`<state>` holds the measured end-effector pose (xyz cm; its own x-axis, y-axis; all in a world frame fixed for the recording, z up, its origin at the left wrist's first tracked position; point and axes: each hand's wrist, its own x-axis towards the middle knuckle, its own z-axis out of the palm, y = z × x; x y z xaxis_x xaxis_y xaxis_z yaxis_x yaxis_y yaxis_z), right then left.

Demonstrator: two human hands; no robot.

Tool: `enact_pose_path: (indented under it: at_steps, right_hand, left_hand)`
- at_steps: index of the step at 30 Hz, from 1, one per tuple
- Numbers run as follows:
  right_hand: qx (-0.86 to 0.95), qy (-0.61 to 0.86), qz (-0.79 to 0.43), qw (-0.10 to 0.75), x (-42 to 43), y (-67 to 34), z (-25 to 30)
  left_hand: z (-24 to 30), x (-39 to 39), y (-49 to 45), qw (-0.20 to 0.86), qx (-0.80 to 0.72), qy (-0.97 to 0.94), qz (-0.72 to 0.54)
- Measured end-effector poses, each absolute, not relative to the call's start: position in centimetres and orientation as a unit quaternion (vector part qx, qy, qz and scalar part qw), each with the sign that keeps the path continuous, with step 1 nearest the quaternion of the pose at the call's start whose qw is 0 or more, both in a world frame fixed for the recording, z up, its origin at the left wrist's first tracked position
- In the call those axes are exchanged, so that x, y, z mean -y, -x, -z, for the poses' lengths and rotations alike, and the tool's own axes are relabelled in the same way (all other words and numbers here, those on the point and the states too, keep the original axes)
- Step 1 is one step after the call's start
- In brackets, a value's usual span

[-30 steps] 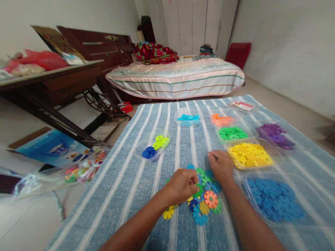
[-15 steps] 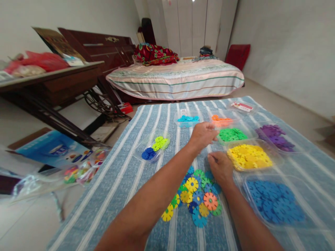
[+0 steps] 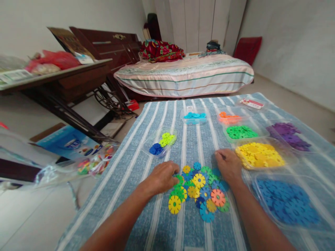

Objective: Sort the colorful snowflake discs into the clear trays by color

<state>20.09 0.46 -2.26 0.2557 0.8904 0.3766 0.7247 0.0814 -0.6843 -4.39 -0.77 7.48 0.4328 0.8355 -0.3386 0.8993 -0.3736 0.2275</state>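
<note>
At the left edge of a mixed heap of notched plastic discs [image 3: 199,180], my left hand [image 3: 162,177] has its fingers bent round a green disc [image 3: 180,179]; whether it is lifted I cannot tell. The heap holds yellow, blue, green and orange discs. My right hand [image 3: 230,165] rests closed on the cloth at the heap's upper right; anything inside it is hidden. Beside it stands a clear box of yellow discs [image 3: 259,155]. Behind that is a box of green discs [image 3: 241,132].
Blue discs [image 3: 288,202] fill a box at the near right, purple discs [image 3: 289,136] one farther back. Orange discs [image 3: 227,116] and light-blue discs [image 3: 195,116] sit at the far side. A left-hand tray [image 3: 146,144] holds dark-blue and lime discs. Striped cloth [image 3: 125,188] covers the table.
My left hand has come back from beside the green box, toward me and left, to the heap's left edge. My right hand stays closed by the heap. The view has shifted slightly.
</note>
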Motion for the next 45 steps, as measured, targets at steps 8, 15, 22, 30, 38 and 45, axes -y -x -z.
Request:
enact_pose_path:
  at_steps: [8, 15, 22, 30, 38, 45]
  right_hand:
    - [0.603, 0.666, -0.096, 0.429, -0.5, -20.1, 2.2]
    - [0.602, 0.670, -0.099, 0.422, -0.8, -19.9, 2.1]
    - [0.592, 0.674, -0.102, 0.430, -0.8, -19.8, 2.1]
    - [0.591, 0.675, -0.118, 0.427, -0.6, -19.9, 2.1]
    - [0.600, 0.678, -0.106, 0.412, -0.5, -20.1, 2.0]
    - [0.598, 0.671, -0.103, 0.426, -0.4, -20.1, 1.9]
  left_hand:
    - [-6.3, 1.0, 4.8, 0.354, -0.552, -0.755, 0.002]
    - [-7.5, -0.5, 4.4, 0.469, -0.539, -0.698, -0.045]
    - [-9.8, -4.8, -4.4, 0.513, -0.498, -0.667, -0.210]
    - [-10.1, -7.7, -9.6, 0.480, -0.494, -0.661, -0.299]
    - [-9.4, -0.9, 1.4, 0.343, -0.475, -0.810, 0.034]
    - [-8.3, 3.5, 5.1, 0.380, -0.529, -0.757, 0.052]
